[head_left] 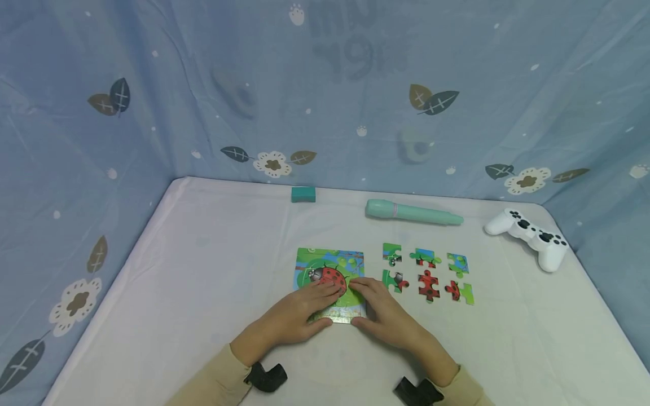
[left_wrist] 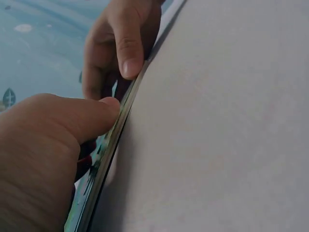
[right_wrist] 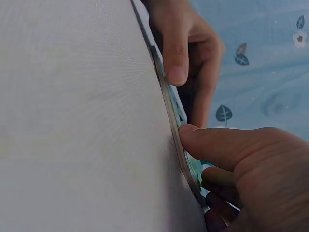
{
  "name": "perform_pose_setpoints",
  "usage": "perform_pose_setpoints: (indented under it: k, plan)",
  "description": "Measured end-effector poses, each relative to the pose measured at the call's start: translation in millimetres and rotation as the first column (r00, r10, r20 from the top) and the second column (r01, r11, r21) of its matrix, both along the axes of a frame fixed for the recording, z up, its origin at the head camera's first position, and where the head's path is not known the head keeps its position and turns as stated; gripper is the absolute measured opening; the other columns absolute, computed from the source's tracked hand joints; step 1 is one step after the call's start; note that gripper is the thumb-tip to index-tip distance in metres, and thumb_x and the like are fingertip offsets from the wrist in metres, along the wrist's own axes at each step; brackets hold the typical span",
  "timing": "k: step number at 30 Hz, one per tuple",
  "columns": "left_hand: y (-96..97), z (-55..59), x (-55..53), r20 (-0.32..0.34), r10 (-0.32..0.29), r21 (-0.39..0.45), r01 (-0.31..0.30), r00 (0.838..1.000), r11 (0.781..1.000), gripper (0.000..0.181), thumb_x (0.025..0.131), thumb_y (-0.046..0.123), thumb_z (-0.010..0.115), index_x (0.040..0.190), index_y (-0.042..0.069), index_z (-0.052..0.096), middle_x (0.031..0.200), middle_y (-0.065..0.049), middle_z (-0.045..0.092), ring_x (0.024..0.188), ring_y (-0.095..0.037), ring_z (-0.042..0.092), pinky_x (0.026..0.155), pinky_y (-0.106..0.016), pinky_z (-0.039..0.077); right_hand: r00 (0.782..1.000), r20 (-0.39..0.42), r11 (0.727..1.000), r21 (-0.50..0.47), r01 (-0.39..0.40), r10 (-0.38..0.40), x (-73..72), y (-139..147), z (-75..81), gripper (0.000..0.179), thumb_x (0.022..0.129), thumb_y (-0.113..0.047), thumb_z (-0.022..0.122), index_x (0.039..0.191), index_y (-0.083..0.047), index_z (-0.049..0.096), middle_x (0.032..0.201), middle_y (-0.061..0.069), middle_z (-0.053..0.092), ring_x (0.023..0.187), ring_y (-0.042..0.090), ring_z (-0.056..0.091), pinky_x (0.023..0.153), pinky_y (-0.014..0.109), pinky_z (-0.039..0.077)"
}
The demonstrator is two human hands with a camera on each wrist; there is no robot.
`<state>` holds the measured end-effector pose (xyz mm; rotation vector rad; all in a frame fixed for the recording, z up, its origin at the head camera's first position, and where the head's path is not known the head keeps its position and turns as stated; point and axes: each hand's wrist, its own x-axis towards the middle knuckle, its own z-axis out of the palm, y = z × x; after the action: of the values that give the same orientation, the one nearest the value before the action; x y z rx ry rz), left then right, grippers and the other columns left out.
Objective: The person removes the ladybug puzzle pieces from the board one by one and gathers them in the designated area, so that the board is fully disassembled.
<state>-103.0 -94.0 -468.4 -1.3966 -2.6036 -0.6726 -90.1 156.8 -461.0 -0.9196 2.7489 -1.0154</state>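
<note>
A jigsaw puzzle board [head_left: 350,261] with a ladybug picture lies flat on the white table in the head view. My left hand [head_left: 307,312] rests on its lower left part, fingers fairly straight across the ladybug, thumb by the near edge. On the lower right part lie the fingertips of my right hand [head_left: 388,316], with the thumb at the near corner. Both wrist views show the thumbs touching the board's thin edge [right_wrist: 173,123], while the other fingers are partly hidden behind it. Several loose puzzle pieces [head_left: 429,286] lie in two rows to the right.
Behind the board sits a small teal block [head_left: 303,195]. A mint-green microphone-shaped wand [head_left: 413,213] lies behind the loose pieces. At the far right is a white game controller [head_left: 528,234]. Blue patterned cloth [head_left: 325,101] hangs around the table's back and sides.
</note>
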Motion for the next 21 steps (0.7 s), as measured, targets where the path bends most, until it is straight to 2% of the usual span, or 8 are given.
perform_pose_setpoints:
  k: [4,15,21]
  plan:
    - [2.8,2.8,1.6,0.013,-0.014,-0.015,0.014,1.0,1.0,0.048,0.092,0.031,0.061,0.131,0.004,0.057,0.138,-0.007,0.054,0.13,-0.021,0.049,0.111,-0.039,0.038,1.0,0.0,1.0,-0.007,-0.002,0.002,-1.4,-0.5,-2.1,0.063,0.083,-0.027,0.073,0.136,-0.003,0.049,0.14,0.006,0.044,0.132,0.024,0.038,0.105,0.048,0.04]
    - [1.7,-0.7,-0.6,0.109,0.015,-0.044,-0.01,0.994,0.999,0.048,0.093,0.033,0.059,0.133,0.007,0.055,0.141,-0.003,0.051,0.133,-0.018,0.044,0.114,-0.037,0.033,1.0,-0.003,0.998,-0.059,0.028,-0.028,-1.1,-4.3,-3.2,0.061,0.079,-0.02,0.077,0.131,-0.004,0.05,0.137,0.007,0.045,0.129,0.027,0.038,0.102,0.05,0.04]
    - [1.5,-1.5,-0.3,0.103,0.01,-0.029,-0.007,0.995,1.0,0.049,0.093,0.034,0.059,0.133,0.007,0.056,0.141,-0.004,0.051,0.133,-0.018,0.045,0.114,-0.037,0.033,0.999,0.011,0.997,-0.063,0.054,-0.053,0.4,-5.0,-1.7,0.061,0.076,-0.018,0.079,0.129,-0.009,0.049,0.13,0.004,0.05,0.122,0.021,0.041,0.101,0.046,0.043]
